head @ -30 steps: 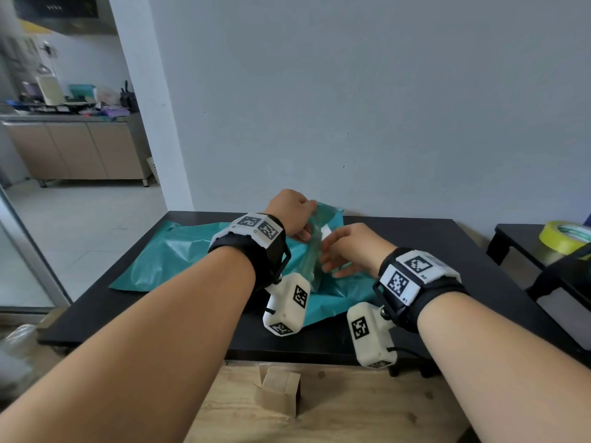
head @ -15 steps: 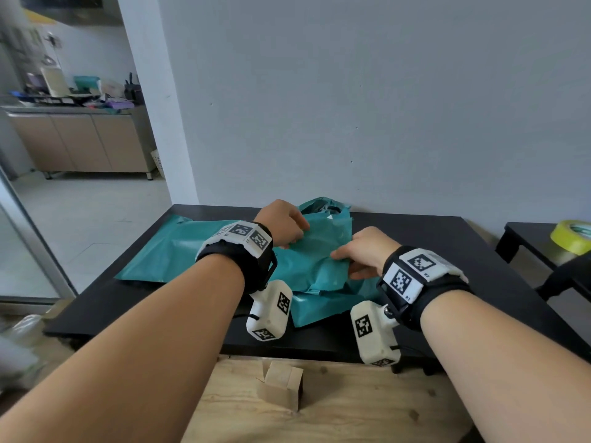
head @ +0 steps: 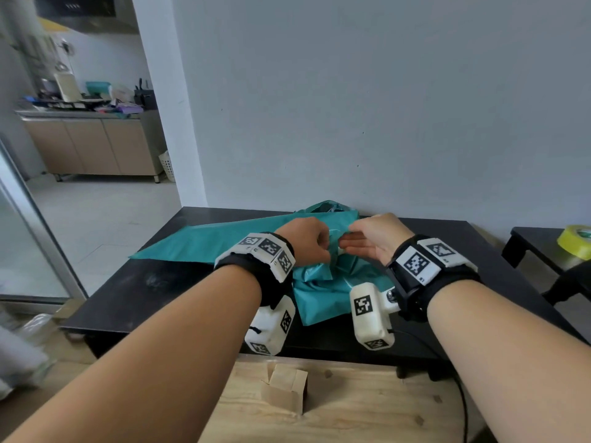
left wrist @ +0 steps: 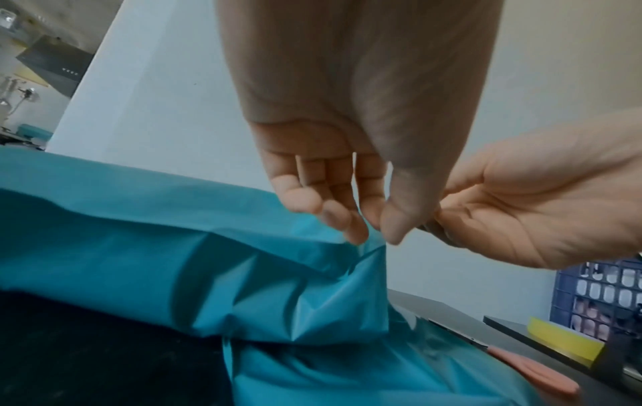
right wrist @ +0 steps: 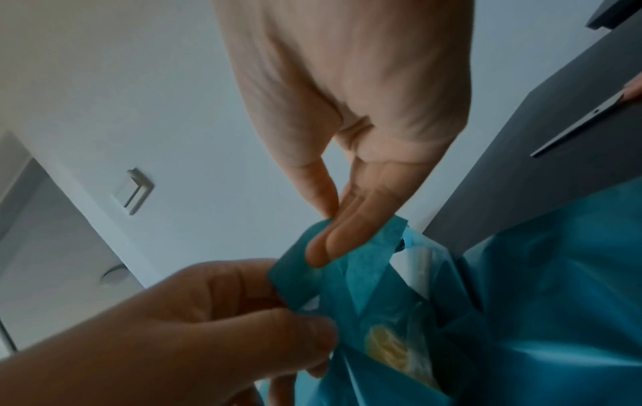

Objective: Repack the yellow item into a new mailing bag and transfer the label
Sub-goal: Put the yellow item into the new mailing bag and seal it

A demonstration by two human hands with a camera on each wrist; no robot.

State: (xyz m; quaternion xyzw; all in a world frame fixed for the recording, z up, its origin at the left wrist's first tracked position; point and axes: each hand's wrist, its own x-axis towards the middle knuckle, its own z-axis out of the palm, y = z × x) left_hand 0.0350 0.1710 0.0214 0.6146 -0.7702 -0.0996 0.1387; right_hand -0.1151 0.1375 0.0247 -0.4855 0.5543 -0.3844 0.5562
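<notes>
While both hands are working at the mouth of the crumpled teal mailing bag [head: 323,282], I am noting how it is behaving: thin, soft film, creasing at every touch, slick enough to slide between fingertips. My left hand [head: 305,239] is pinching a fold of the film between thumb and curled fingers [left wrist: 351,219]. My right hand [head: 374,238] is pinching a torn strip of the bag edge between thumb and two extended fingers [right wrist: 333,236]. The hands are almost touching each other above the bag.

The yellow item [right wrist: 389,349] is sitting inside the bag opening, wrapped in a clear inner sleeve, showing only in the right wrist view. I am judging it light and soft, likely pliable. Best hold, I am guessing: grip the two lips of the opening, one per hand, and spread them apart, then take the item by its clear wrap rather than pulling on the teal film, which will stretch or tear.

Counting now:
- Teal mailing bags: two — the crumpled one, and a flat one [head: 204,244] lying to the left on the black surface [head: 128,302].
- Yellow items: one.
- Label: none I am able to make out.
- Yellow tape roll [head: 575,241]: one, on a side table.
- Scissors [right wrist: 583,126]: one pair, on the surface beyond the bag.
</notes>
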